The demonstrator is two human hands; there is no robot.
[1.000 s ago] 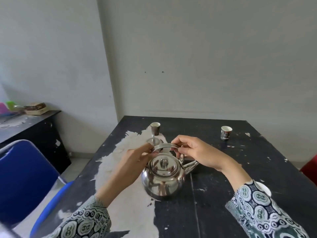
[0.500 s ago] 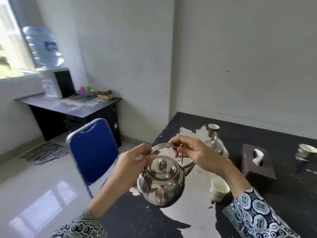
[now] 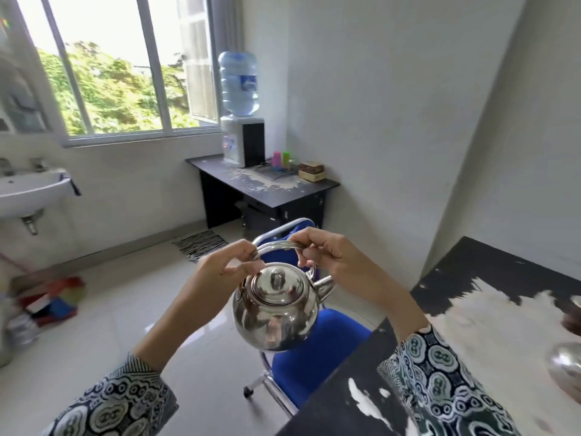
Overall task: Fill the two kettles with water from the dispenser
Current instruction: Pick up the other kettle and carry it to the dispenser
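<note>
a shiny steel kettle is held in the air over a blue chair, its lid on and its spout pointing right. the arched handle is gripped at both ends: the left hand is curled round the left end with thumb and fingers pinched on it, and the right hand is curled round the right end. both arms are covered by patterned sleeves. a water dispenser with a large bottle on top is seen standing on a dark surface against the far wall, below a window, well apart from the kettle. part of a second kettle is seen at the right edge on a worn black surface. a sink is mounted at the left.
</note>
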